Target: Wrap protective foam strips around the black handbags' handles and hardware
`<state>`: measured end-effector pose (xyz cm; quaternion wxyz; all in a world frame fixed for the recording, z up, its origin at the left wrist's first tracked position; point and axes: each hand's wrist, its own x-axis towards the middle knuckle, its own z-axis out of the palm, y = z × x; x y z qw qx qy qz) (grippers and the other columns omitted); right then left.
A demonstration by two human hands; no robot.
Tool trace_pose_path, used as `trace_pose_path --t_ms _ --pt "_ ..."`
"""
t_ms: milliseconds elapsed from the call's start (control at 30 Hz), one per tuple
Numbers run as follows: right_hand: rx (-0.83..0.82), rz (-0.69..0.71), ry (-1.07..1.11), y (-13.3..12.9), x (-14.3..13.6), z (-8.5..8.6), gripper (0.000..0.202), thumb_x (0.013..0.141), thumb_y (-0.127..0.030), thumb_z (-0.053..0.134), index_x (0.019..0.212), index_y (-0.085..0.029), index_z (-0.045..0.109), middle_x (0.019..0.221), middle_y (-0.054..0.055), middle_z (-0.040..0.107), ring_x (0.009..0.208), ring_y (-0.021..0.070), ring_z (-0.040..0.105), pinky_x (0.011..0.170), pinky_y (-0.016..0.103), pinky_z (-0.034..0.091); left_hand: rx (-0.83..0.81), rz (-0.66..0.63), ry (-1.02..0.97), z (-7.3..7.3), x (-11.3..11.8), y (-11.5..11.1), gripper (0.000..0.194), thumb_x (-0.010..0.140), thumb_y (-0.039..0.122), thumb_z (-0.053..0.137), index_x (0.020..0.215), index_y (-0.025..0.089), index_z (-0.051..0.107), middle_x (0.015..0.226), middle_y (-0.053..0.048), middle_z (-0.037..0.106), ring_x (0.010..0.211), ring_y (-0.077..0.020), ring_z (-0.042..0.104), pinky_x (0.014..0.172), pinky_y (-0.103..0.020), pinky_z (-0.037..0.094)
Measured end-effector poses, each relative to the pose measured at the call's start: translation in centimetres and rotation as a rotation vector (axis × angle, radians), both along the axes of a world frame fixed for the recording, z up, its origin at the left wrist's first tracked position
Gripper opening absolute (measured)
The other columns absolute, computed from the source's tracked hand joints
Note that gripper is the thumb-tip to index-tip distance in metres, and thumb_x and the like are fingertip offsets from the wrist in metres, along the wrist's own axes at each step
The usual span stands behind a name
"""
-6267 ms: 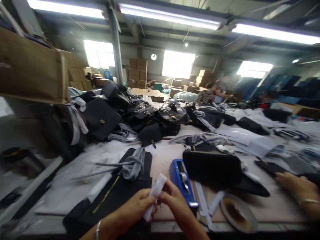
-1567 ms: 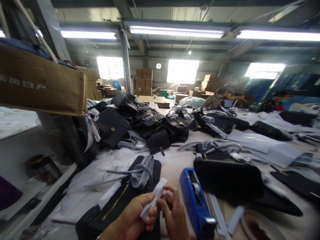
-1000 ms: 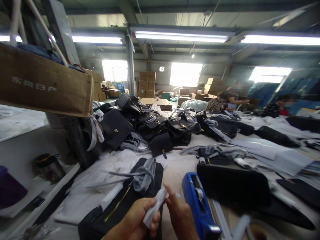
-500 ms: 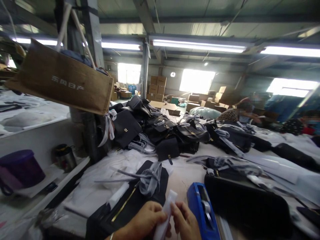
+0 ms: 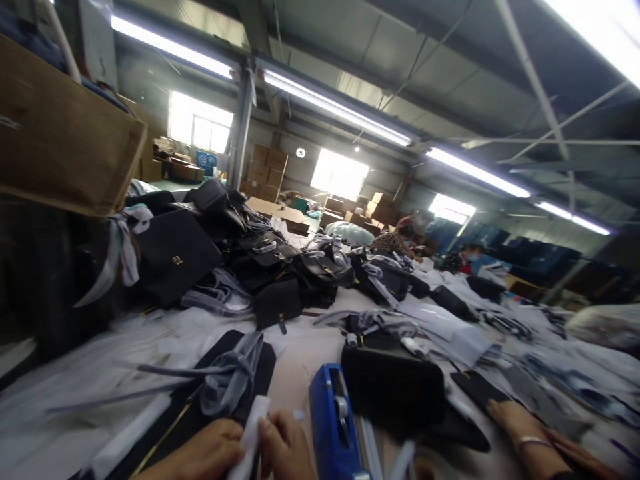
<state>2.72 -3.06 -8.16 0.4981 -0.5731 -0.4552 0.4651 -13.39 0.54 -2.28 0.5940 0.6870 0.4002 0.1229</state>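
A folded white strip, thin and soft-looking, (image 5: 255,413) stands upright between my hands at the bottom of the view. My left hand (image 5: 213,445) is closed around its left side. The fingers of my right hand (image 5: 284,445) pinch its right edge. Just beyond and to the left lies a black bag (image 5: 267,367) with a gold zipper (image 5: 167,437). Its straps, wrapped in greyish film, (image 5: 230,380) are knotted on top. To the right of my right hand is a blue tape dispenser (image 5: 323,413).
A black bag (image 5: 390,380) lies beyond the dispenser. At the right, a co-worker's hand (image 5: 510,417) touches a dark flat piece. Black bags (image 5: 175,253) are heaped at the back, and a brown carrier bag (image 5: 65,133) hangs at upper left.
My view has swung to the right and tilted, so the scene sits further left. A co-worker's hand now shows at the right. The white strip is still in both my hands.
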Motion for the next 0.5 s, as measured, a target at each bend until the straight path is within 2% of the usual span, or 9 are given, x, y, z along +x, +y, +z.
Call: trace_pose_path --t_ms 67,100,133,200,267,333,433,500 --pt "-0.021 -0.060 -0.115 -0.2 0.4 -0.9 0.060 0.074 -0.080 0.052 0.069 -0.020 0.053 0.056 -0.002 0.053 0.042 0.0114 0.046 0.037 0.021 0.035 -0.093 0.043 0.010 -0.1 -0.5 0.2 0.023 0.073 0.038 0.047 0.067 0.018 0.057 0.056 0.001 0.051 0.048 -0.0146 0.046 0.047 -0.023 0.033" --pt "-0.017 -0.105 -0.181 -0.4 0.7 -1.3 0.060 0.074 -0.081 0.052 0.073 -0.020 0.056 0.062 0.000 0.058 0.046 0.0133 0.051 0.040 0.022 0.039 -0.085 0.082 0.017 0.1 -1.1 0.3 0.026 0.075 0.041 0.046 0.068 0.019 0.057 0.057 0.000 0.054 0.048 -0.0154 0.049 0.047 -0.023 0.035" --pt "-0.013 -0.150 -0.237 -0.7 1.0 -1.6 0.061 0.072 -0.081 0.053 0.080 -0.021 0.059 0.068 0.002 0.062 0.051 0.0156 0.056 0.043 0.024 0.043 -0.028 0.130 0.030 0.3 -1.9 0.4 0.030 0.078 0.044 0.045 0.070 0.019 0.058 0.060 -0.001 0.058 0.051 -0.0168 0.053 0.048 -0.024 0.039" --pt "-0.043 -0.197 -0.293 -1.4 1.5 -2.1 0.067 0.069 -0.083 0.055 0.094 -0.022 0.062 0.074 0.004 0.065 0.057 0.0190 0.061 0.050 0.027 0.049 0.195 0.251 0.060 1.0 -4.7 0.6 0.034 0.083 0.049 0.044 0.080 0.022 0.064 0.075 -0.004 0.068 0.067 -0.0207 0.064 0.061 -0.026 0.049" --pt "-0.127 -0.152 -0.279 -2.0 1.8 -2.1 0.075 0.067 -0.085 0.054 0.107 -0.021 0.060 0.070 0.003 0.065 0.058 0.0213 0.064 0.055 0.030 0.051 0.401 0.395 0.131 1.6 -8.3 0.5 0.035 0.085 0.052 0.046 0.094 0.026 0.068 0.094 -0.004 0.073 0.092 -0.0238 0.067 0.082 -0.028 0.051" --pt "-0.215 -0.061 -0.234 -2.1 1.6 -1.6 0.083 0.068 -0.086 0.052 0.117 -0.019 0.056 0.066 0.002 0.064 0.065 0.0239 0.066 0.061 0.032 0.052 0.484 0.544 0.229 1.6 -12.1 -0.1 0.040 0.086 0.055 0.046 0.107 0.028 0.068 0.111 -0.004 0.071 0.109 -0.0260 0.063 0.097 -0.032 0.047" --pt "-0.319 0.016 -0.125 -1.2 0.6 -1.0 0.101 0.068 -0.086 0.051 0.137 -0.013 0.039 0.074 0.004 0.068 0.081 0.0277 0.069 0.074 0.035 0.052 0.435 0.717 0.321 0.6 -16.2 -1.7 0.051 0.085 0.059 0.045 0.118 0.024 0.063 0.122 -0.006 0.067 0.113 -0.0280 0.061 0.099 -0.037 0.048" --pt "-0.363 0.009 -0.017 -0.3 -0.6 -0.9 0.114 0.064 -0.084 0.058 0.143 -0.008 0.027 0.084 0.008 0.071 0.091 0.0302 0.069 0.077 0.036 0.052 0.310 0.757 0.301 -0.7 -17.6 -2.8 0.056 0.084 0.061 0.047 0.121 0.022 0.062 0.125 -0.007 0.066 0.116 -0.0283 0.061 0.099 -0.037 0.049"
